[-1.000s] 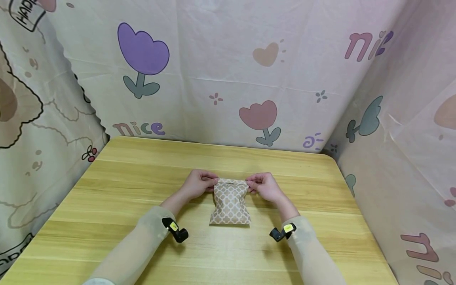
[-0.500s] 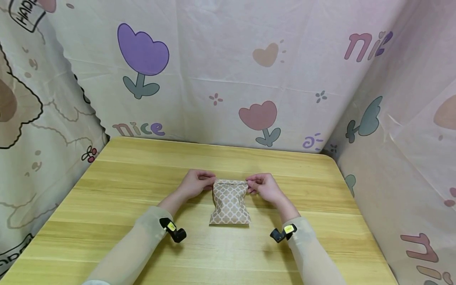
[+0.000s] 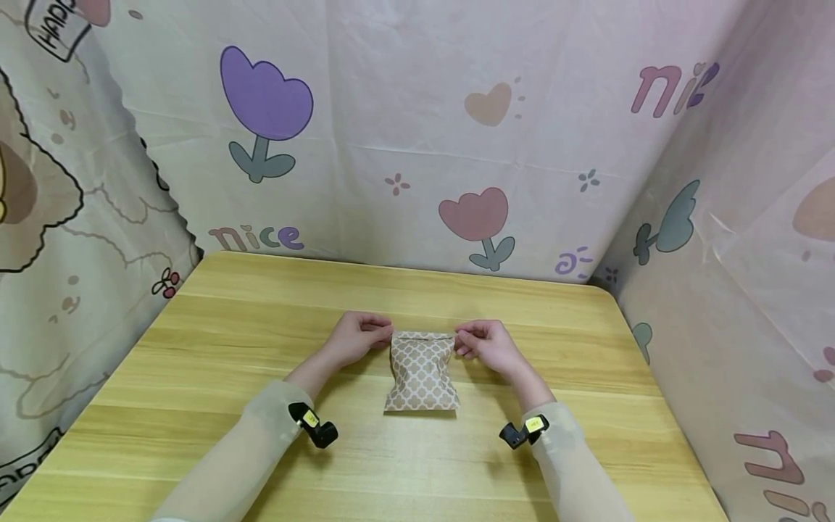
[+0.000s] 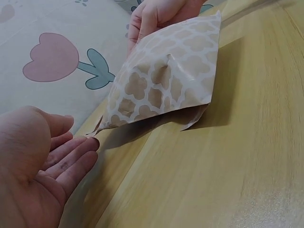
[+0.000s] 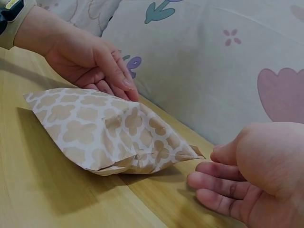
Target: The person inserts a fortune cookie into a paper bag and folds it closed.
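Observation:
A tan paper bag (image 3: 422, 373) with a white lattice pattern lies on the wooden table, its top edge folded over. At its upper left corner is my left hand (image 3: 355, 338). In the left wrist view, the fingertips of that left hand (image 4: 45, 156) lie at the bag's (image 4: 166, 76) corner, and the thumb stands off it. My right hand (image 3: 491, 348) is beside the upper right corner. From the right wrist, a small gap shows between the right hand (image 5: 251, 175) and the bag's (image 5: 109, 128) tip; its fingers are loosely bent, holding nothing.
The wooden table (image 3: 417, 464) reaches back to a printed cloth (image 3: 391, 109) with flowers and lettering. More cloth hangs along the left and right sides. A small black camera (image 3: 313, 424) is strapped to the left sleeve, another camera (image 3: 524, 431) to the right.
Both hands have drawn slightly outward from the bag's top corners, and their pinch on it has loosened. The bag has stayed nearly in place. The head view has shifted a little.

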{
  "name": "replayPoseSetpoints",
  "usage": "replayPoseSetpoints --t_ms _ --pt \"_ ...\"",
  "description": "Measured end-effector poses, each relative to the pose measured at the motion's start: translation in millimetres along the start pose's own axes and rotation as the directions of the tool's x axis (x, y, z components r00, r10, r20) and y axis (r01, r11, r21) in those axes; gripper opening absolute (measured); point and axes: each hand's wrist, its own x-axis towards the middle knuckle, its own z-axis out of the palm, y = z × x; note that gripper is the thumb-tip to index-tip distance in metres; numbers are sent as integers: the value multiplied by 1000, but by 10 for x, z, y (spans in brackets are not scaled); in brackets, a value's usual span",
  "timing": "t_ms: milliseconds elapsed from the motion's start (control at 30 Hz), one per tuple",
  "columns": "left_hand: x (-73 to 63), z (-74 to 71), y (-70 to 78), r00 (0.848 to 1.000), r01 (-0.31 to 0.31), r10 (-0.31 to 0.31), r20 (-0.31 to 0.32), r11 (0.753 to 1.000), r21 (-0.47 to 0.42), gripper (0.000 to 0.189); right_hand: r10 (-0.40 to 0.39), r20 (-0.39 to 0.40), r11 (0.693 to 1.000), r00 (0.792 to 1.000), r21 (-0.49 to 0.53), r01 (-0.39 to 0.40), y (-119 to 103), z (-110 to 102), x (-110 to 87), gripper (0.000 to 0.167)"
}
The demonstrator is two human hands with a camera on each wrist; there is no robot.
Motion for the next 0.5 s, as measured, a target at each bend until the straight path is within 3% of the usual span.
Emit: replayPoseSetpoints --t_ms 233,367,500 --pt "-9 -36 -23 999 -34 36 -24 996 83 31 -20 -17 998 1000 -58 19 17 -44 -32 26" --pt "-61 -75 0 994 -83 94 -51 978 192 29 -44 -39 994 998 -98 40 9 -60 -79 26" --pt "-138 -117 42 988 -128 144 -50 961 246 32 -89 -72 985 993 -151 77 -15 -70 -141 28"
